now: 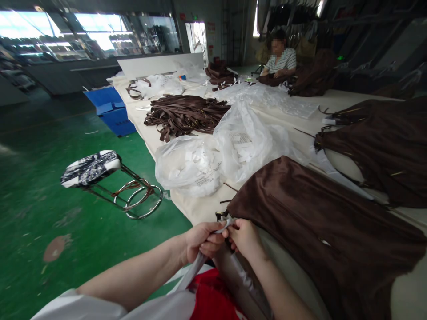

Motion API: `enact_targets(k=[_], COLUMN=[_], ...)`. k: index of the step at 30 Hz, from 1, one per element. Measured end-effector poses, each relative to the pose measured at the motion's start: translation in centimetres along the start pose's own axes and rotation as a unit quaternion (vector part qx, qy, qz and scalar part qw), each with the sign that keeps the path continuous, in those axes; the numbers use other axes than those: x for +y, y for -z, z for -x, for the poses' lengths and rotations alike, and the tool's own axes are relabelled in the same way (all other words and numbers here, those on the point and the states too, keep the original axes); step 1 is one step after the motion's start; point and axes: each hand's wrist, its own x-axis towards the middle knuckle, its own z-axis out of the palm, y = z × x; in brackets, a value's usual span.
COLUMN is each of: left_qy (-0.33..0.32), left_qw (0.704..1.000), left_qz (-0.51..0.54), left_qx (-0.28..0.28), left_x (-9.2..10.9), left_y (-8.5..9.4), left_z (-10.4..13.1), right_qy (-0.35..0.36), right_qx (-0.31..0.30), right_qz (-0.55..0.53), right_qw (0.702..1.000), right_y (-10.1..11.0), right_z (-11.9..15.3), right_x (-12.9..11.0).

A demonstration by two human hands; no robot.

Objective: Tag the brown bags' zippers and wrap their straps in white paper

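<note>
My left hand (202, 240) and my right hand (245, 238) meet at the near edge of the table, both pinching a white strip (224, 227) that runs down toward my lap. The strip sits at the corner of a brown garment (320, 222) spread on the table, beside a small metal clasp (220, 215). Both hands have fingers closed on the strip.
Clear plastic bags (213, 160) of white tags lie ahead, with a heap of brown straps (185, 113) behind. More brown garments (383, 142) pile at right. A stool (100, 173) lies tipped on the green floor; a blue bin (111, 109) stands beyond. A seated person (280, 60) works far off.
</note>
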Motion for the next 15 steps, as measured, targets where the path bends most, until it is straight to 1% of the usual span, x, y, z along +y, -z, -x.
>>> enact_targets(k=[1,2,3,4,5,6,7,8,9,10,11,12,13,15], left_qy=[-0.026,-0.064,-0.111,-0.164,-0.214,-0.248,-0.265,-0.264,-0.25,-0.229,-0.208,-0.19,-0.176,-0.155], left_qw=[0.998,0.989,0.967,0.926,0.867,0.794,0.717,0.648,0.591,0.549,0.52,0.501,0.487,0.472], left_qz=[-0.046,-0.11,-0.193,-0.292,-0.397,-0.498,-0.585,-0.656,-0.71,-0.75,-0.779,-0.8,-0.815,-0.833], left_qx=[0.034,0.077,0.125,0.172,0.214,0.246,0.269,0.284,0.29,0.289,0.283,0.273,0.261,0.245], left_x=[-0.2,-0.4,-0.6,-0.7,-0.8,-0.9,-0.9,-0.9,-1.0,-1.0,-1.1,-1.2,-1.3,-1.5], left_y=[-0.3,-0.7,-1.0,-1.3,-1.5,-1.6,-1.7,-1.8,-1.7,-1.7,-1.7,-1.6,-1.6,-1.7], left_z=[-0.1,-0.2,-0.3,-0.3,-0.4,-0.3,-0.3,-0.3,-0.3,-0.3,-0.4,-0.5,-0.5,-0.7], right_qy=[0.002,0.004,0.007,0.009,0.009,0.007,0.004,0.0,-0.004,-0.009,-0.015,-0.02,-0.026,-0.03], right_qx=[-0.001,-0.003,-0.007,-0.01,-0.014,-0.017,-0.019,-0.019,-0.019,-0.018,-0.017,-0.018,-0.023,-0.034], right_qz=[0.003,0.004,0.003,0.001,-0.002,-0.007,-0.014,-0.022,-0.03,-0.041,-0.051,-0.06,-0.064,-0.052], right_qw=[1.0,1.0,1.0,1.0,1.0,1.0,1.0,1.0,0.999,0.999,0.998,0.998,0.997,0.998], right_y=[0.1,0.2,0.5,0.8,1.1,1.4,1.8,2.1,2.3,2.5,2.7,2.8,2.8,2.7], right_z=[0.0,0.0,0.1,0.3,0.4,0.7,1.0,1.3,1.6,1.8,2.1,2.3,2.4,2.5], right_x=[0.0,0.1,0.2,0.3,0.4,0.5,0.5,0.4,0.3,0.1,-0.1,-0.4,-0.7,-1.3])
